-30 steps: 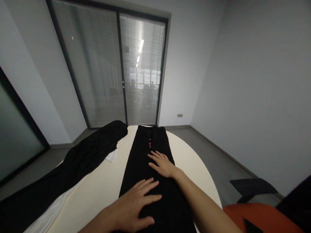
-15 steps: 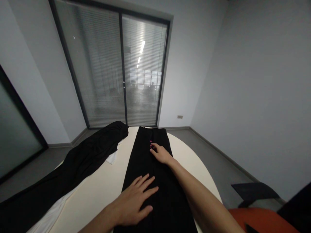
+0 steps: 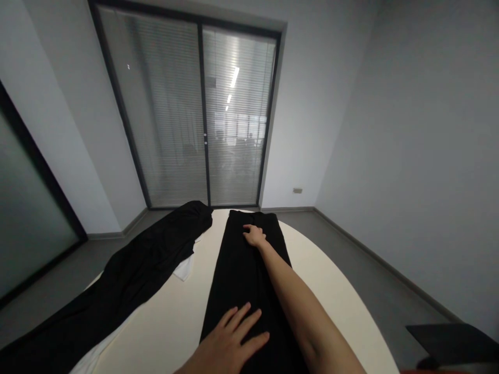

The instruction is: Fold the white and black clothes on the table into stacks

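1. Black garment [image 3: 230, 270], long and flat, on top of the round cream table [image 3: 331, 280], reaching up close to the far edge.
2. Left hand [image 3: 230, 343] low down, on the near part of the garment. Palm down, fingers spread wide, grip loose.
3. Right hand [image 3: 255, 236] far up, on the garment near its top end. Fingers bent; cannot tell whether pinching the cloth or just resting on it.
4. Another black cloth [image 3: 156, 254] to the left, apart from the garment, with white cloth [image 3: 183, 267] peeking out from under.
5. Past the table, big glass panels [image 3: 237, 130]. Chair part [image 3: 456, 343], dark, at bottom right.
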